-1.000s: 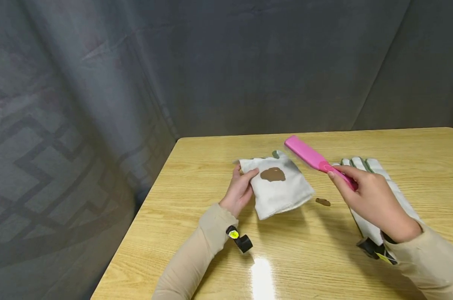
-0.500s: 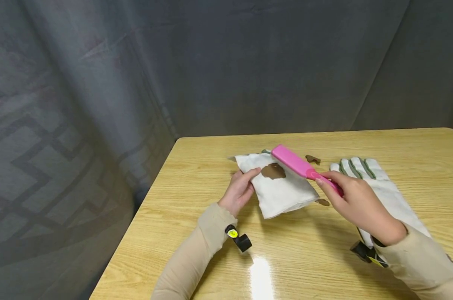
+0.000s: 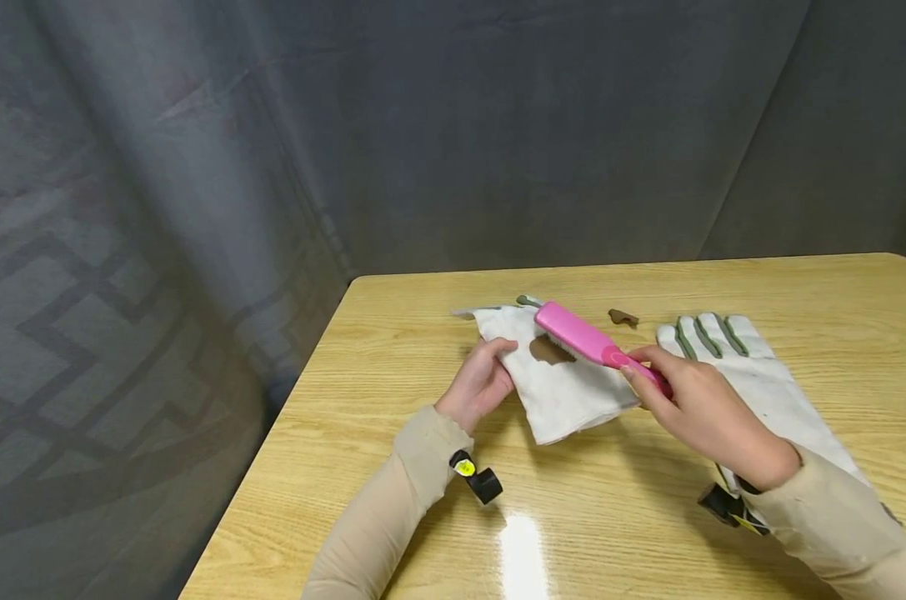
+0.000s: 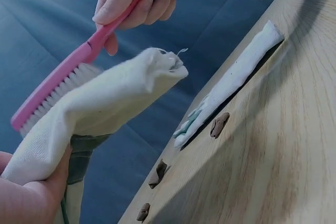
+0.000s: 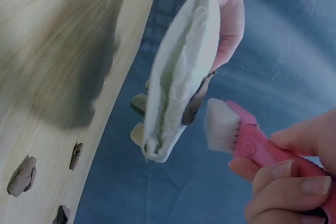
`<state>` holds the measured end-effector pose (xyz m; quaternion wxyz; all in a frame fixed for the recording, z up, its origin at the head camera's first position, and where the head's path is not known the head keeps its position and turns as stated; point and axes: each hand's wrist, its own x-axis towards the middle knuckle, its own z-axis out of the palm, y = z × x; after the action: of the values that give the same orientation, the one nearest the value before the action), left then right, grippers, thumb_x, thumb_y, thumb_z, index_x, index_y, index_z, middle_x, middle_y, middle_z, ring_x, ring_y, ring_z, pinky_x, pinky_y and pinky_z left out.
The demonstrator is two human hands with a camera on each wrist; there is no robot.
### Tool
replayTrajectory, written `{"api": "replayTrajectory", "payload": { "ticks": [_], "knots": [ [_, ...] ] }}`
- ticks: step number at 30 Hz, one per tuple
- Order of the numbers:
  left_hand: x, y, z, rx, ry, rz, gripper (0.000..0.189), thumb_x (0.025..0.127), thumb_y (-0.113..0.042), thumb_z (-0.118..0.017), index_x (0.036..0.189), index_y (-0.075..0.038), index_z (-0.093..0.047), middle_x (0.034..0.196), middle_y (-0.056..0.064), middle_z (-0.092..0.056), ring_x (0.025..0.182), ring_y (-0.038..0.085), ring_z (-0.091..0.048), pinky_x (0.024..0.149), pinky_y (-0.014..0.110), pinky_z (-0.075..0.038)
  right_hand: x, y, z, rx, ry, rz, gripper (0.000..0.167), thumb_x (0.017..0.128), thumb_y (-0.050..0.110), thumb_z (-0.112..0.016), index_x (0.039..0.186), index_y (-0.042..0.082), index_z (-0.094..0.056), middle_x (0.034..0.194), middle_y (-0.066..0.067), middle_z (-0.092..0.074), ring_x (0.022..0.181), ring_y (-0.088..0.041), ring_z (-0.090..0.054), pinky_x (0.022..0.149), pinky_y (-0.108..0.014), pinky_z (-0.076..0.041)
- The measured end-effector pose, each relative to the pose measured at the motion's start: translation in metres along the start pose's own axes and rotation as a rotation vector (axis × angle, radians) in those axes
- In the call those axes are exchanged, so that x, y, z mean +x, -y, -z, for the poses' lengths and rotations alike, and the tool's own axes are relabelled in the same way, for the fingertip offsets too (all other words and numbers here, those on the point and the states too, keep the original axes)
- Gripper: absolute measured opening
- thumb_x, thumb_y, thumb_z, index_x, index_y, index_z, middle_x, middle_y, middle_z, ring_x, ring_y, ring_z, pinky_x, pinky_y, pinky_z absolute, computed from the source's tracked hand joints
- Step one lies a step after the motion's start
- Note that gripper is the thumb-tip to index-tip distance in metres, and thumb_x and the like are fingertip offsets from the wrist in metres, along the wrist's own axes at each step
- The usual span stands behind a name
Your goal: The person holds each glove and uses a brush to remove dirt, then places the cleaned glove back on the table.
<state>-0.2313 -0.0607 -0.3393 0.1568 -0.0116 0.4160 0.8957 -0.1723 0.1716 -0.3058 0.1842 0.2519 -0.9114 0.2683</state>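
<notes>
My left hand grips a white work glove by its left side, thumb on top, and holds it tilted above the table. A brown mud-like patch clings to the glove's upper face; the right wrist view shows it as a raised crust. My right hand holds a pink brush by its handle, bristles facing the glove. White bristles stand close to the crust in the right wrist view, with a narrow gap. The glove's green-trimmed fingers are mostly hidden underneath.
A second white glove with green trim lies on the wooden table, partly under the right forearm. Brown chunks lie scattered about, one behind the held glove and another nearer. A grey curtain hangs behind the table.
The brush has moved left and down over the held glove's brown patch. The glove has tilted slightly, and a brown chunk behind it has come into view. My left hand keeps its grip.
</notes>
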Motion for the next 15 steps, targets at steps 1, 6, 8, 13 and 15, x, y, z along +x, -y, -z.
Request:
{"api": "replayTrajectory", "payload": {
  "ticks": [1, 6, 8, 13, 15],
  "knots": [
    [0.0001, 0.0000, 0.0003, 0.009, 0.003, 0.000, 0.054, 0.088, 0.005, -0.031, 0.140, -0.008, -0.028, 0.146, 0.011, -0.035, 0.138, 0.024, -0.030, 0.117, 0.041, -0.025, -0.0002, 0.0001, -0.0002, 0.000, -0.007, 0.005, 0.017, 0.090, 0.015, -0.059, 0.104, 0.005, -0.063, 0.057, 0.007, -0.035, 0.050, 0.002, -0.024, 0.045, -0.017, -0.024],
    [0.0000, -0.0003, 0.0020, 0.044, 0.025, -0.009, 0.056, 0.085, 0.007, -0.031, 0.139, -0.006, -0.028, 0.145, 0.011, -0.036, 0.138, 0.025, -0.031, 0.117, 0.042, -0.026, -0.0018, -0.0002, -0.0003, 0.013, -0.018, 0.025, 0.021, 0.084, 0.008, -0.061, 0.105, 0.004, -0.063, 0.058, 0.006, -0.033, 0.051, 0.002, -0.023, 0.043, -0.017, -0.023],
    [-0.0005, -0.0007, 0.0027, 0.046, 0.032, -0.011, 0.057, 0.086, 0.007, -0.031, 0.141, -0.007, -0.027, 0.147, 0.012, -0.034, 0.138, 0.026, -0.030, 0.117, 0.042, -0.026, -0.0024, 0.0006, -0.0005, 0.019, -0.012, 0.041, 0.022, 0.084, 0.006, -0.062, 0.106, 0.004, -0.062, 0.059, 0.007, -0.033, 0.052, 0.002, -0.023, 0.044, -0.017, -0.024],
    [-0.0020, -0.0017, 0.0034, 0.047, 0.054, -0.008, 0.060, 0.087, 0.008, -0.031, 0.144, -0.010, -0.023, 0.151, 0.012, -0.029, 0.140, 0.028, -0.027, 0.118, 0.043, -0.024, -0.0028, 0.0042, -0.0032, 0.027, -0.007, 0.089, 0.022, 0.086, 0.006, -0.061, 0.107, 0.002, -0.061, 0.059, 0.008, -0.032, 0.052, 0.004, -0.023, 0.045, -0.016, -0.026],
    [-0.0021, -0.0018, 0.0037, 0.052, 0.069, -0.005, 0.061, 0.087, 0.008, -0.031, 0.144, -0.010, -0.022, 0.151, 0.012, -0.029, 0.141, 0.028, -0.027, 0.118, 0.043, -0.023, -0.0028, 0.0053, -0.0044, 0.034, -0.006, 0.097, 0.023, 0.087, 0.007, -0.061, 0.109, 0.002, -0.061, 0.058, 0.009, -0.032, 0.052, 0.004, -0.023, 0.044, -0.016, -0.026]
  ]
}}
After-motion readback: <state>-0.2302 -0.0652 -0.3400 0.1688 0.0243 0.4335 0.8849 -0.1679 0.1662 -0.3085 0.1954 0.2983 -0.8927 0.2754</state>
